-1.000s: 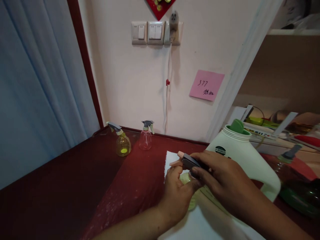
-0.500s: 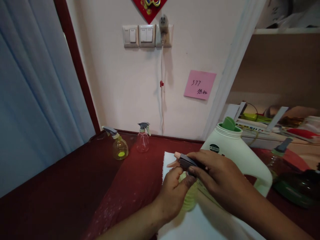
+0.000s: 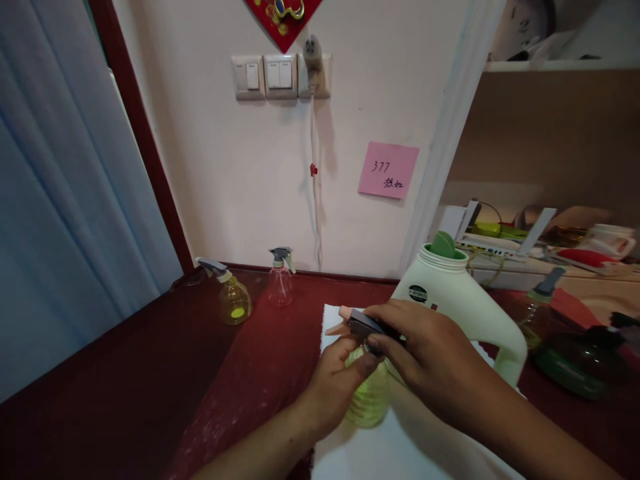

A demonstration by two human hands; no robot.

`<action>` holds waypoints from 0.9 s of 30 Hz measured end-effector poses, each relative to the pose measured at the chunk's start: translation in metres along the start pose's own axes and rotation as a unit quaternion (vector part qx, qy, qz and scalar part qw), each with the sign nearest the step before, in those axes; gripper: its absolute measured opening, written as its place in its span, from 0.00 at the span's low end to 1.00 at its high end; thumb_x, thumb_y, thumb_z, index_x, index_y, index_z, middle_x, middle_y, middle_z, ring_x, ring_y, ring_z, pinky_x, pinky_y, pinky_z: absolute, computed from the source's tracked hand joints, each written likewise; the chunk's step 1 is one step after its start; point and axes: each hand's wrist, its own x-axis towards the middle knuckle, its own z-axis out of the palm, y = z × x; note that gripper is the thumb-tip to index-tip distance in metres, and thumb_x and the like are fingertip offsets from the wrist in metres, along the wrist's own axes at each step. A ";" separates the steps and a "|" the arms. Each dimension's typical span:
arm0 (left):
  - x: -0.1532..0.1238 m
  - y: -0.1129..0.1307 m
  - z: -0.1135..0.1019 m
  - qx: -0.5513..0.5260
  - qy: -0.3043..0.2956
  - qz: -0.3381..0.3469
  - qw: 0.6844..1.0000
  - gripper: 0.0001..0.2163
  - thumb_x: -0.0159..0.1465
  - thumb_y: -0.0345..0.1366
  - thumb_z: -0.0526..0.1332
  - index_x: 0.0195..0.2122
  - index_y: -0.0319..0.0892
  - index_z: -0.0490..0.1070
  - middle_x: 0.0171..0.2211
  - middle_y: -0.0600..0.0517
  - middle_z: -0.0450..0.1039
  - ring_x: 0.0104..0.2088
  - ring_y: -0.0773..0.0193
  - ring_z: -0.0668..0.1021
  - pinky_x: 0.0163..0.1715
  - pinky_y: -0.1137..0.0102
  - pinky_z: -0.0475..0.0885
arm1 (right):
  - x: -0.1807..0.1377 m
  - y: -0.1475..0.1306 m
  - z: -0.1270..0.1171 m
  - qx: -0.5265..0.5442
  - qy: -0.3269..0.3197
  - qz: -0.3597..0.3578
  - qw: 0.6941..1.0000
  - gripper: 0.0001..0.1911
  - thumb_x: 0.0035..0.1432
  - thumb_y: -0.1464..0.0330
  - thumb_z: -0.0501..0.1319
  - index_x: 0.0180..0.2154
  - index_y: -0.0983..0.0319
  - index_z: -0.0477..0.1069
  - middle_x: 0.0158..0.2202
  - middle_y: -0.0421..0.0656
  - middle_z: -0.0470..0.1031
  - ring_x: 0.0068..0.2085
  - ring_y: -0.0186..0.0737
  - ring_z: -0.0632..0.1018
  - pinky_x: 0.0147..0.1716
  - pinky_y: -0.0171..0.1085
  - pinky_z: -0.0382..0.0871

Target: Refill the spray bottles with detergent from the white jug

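Observation:
A ribbed, yellowish see-through spray bottle stands on a white sheet in front of me. My right hand is closed round its dark grey spray head, which has a peach nozzle and trigger pointing left. With thumb and fingers, my left hand grips the bottle's neck just below the head. My fingers hide the joint between head and neck. Right behind my right hand is a large pale green jug with a green piece in its open mouth.
Two more spray bottles, one yellow and one clear pink, stand at the back left of the dark red table. Farther right are another spray bottle and a dark green bottle. A cord hangs down the wall.
The view has shifted slightly, so things appear a little farther left. Both hands keep their hold on the spray bottle, and more of its lower body shows.

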 end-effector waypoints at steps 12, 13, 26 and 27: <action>0.000 -0.004 0.009 -0.020 0.071 0.019 0.997 0.25 0.57 0.42 0.73 0.53 0.41 0.72 0.53 0.45 0.76 0.55 0.50 0.74 0.56 0.60 0.66 | 0.003 -0.006 -0.003 -0.013 -0.027 0.036 0.999 0.10 0.63 0.72 0.58 0.43 0.58 0.75 0.39 0.42 0.77 0.40 0.45 0.75 0.39 0.45 0.66; -0.001 -0.004 0.008 -0.033 0.054 0.017 0.998 0.24 0.59 0.42 0.72 0.55 0.42 0.72 0.54 0.45 0.76 0.56 0.50 0.74 0.56 0.61 0.66 | 0.004 -0.008 -0.004 -0.021 -0.034 0.042 0.998 0.10 0.62 0.73 0.58 0.43 0.58 0.75 0.38 0.42 0.77 0.40 0.45 0.75 0.39 0.44 0.66; 0.001 -0.005 0.006 -0.061 0.043 0.000 0.997 0.16 0.58 0.40 0.73 0.45 0.40 0.78 0.45 0.49 0.79 0.47 0.56 0.76 0.50 0.64 0.68 | 0.002 -0.007 -0.005 -0.030 -0.035 0.039 0.998 0.11 0.63 0.73 0.58 0.45 0.56 0.74 0.40 0.41 0.76 0.41 0.45 0.75 0.40 0.44 0.65; 0.001 -0.005 0.007 -0.060 0.047 0.000 0.997 0.16 0.57 0.40 0.73 0.45 0.40 0.78 0.44 0.49 0.79 0.47 0.56 0.76 0.50 0.64 0.68 | 0.002 -0.007 -0.005 -0.041 -0.039 0.035 0.998 0.11 0.63 0.73 0.58 0.45 0.57 0.74 0.39 0.41 0.76 0.41 0.45 0.75 0.40 0.44 0.65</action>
